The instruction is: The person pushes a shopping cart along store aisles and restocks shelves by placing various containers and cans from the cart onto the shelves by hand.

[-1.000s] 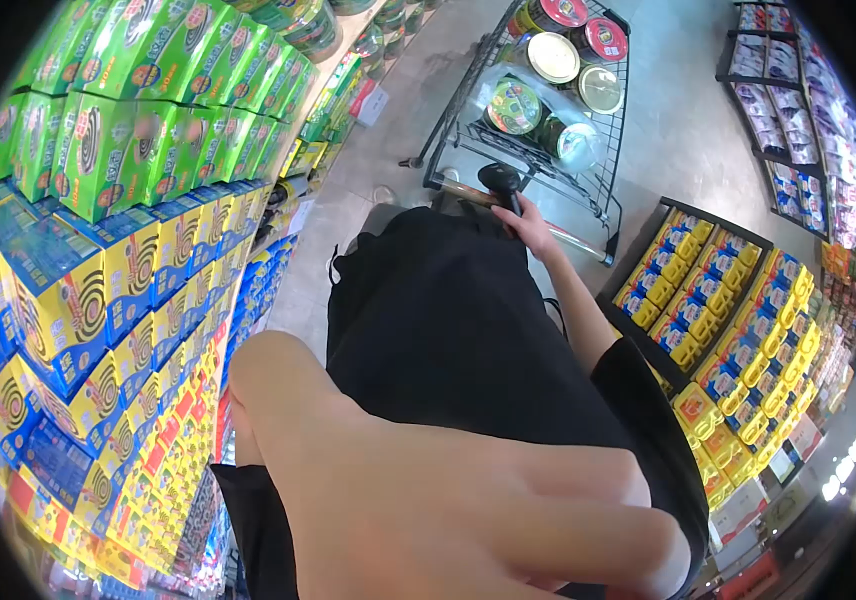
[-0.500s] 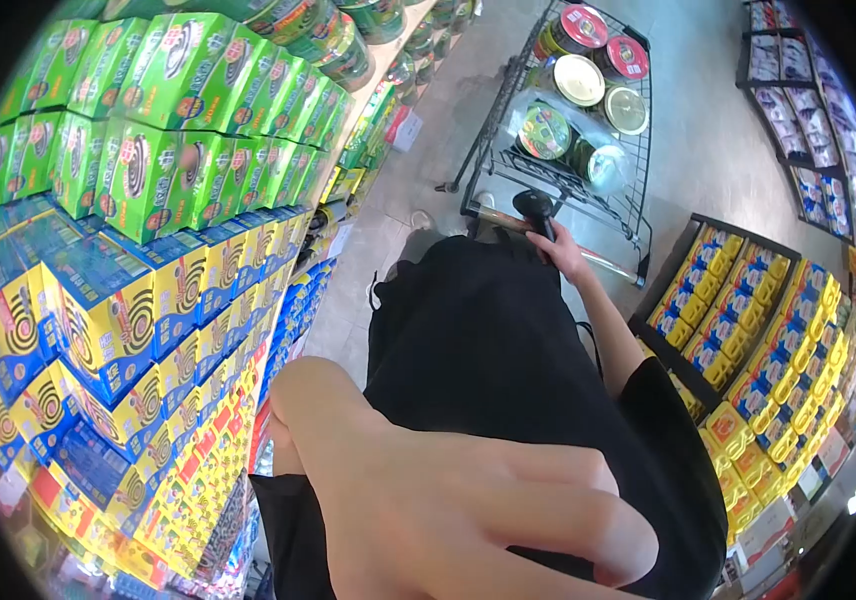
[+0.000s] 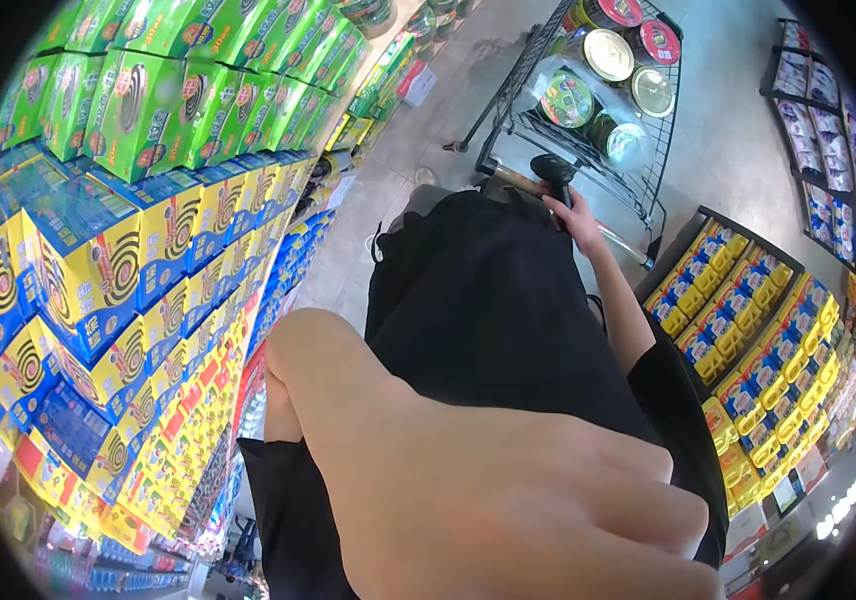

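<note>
My left hand (image 3: 528, 490) is very large and close to the camera at the bottom, its fingers bent and pressed together. Whatever it may hold is out of sight. My right hand (image 3: 578, 222) is closed round the handle (image 3: 623, 245) of a shopping cart, beside a black rounded piece (image 3: 552, 170) on the bar. Inside the wire cart (image 3: 663, 150) stand several round tubs, among them one with a green lid (image 3: 567, 100), one with a cream lid (image 3: 608, 55) and one with a red lid (image 3: 660, 42).
Green boxes (image 3: 133, 110) and yellow-blue boxes (image 3: 98, 270) are stacked on the left shelves. A dark rack of yellow-blue packs (image 3: 718, 325) stands right of the cart. Another rack (image 3: 808, 125) is farther back at the right. Grey floor (image 3: 718, 120) shows beyond the cart.
The cart and my right hand have shifted right in view, the hand staying on the handle. My left hand remains close to the camera, its fingers slightly moved.
</note>
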A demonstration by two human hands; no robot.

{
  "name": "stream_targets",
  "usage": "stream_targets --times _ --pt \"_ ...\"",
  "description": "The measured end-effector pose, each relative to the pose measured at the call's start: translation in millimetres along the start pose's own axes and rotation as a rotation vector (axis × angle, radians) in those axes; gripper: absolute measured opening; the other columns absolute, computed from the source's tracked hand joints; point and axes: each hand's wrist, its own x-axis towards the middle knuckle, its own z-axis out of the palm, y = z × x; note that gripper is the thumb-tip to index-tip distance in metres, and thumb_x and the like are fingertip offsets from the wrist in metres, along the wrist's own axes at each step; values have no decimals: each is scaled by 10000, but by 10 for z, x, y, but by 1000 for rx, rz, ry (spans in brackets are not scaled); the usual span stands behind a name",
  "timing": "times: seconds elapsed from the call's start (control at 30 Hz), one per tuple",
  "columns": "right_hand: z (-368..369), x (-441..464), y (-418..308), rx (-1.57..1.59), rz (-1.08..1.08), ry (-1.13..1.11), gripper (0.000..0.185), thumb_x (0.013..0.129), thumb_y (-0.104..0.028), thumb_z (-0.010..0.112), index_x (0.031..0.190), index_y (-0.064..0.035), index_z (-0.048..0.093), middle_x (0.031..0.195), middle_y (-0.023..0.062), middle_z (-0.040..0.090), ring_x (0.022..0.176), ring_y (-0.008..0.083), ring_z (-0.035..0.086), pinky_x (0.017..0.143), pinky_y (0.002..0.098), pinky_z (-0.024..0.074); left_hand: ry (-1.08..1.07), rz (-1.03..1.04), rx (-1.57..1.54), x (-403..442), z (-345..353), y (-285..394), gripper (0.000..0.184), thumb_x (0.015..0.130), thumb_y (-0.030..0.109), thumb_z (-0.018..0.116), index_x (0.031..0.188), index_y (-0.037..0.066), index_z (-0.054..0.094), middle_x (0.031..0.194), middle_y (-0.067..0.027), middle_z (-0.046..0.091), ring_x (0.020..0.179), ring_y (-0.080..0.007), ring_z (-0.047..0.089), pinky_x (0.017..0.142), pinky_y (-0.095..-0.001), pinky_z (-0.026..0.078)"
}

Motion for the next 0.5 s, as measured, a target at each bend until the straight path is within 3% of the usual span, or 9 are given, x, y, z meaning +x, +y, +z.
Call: stream_targets --times 0.5 --pt "-13 65 63 -17 8 -1 429 966 -276 735 1332 -71 644 731 -33 523 599 74 479 561 266 384 71 33 192 162 -98 -66 224 868 242 647 901 26 697 843 -93 615 578 -175 539 532 -267 423"
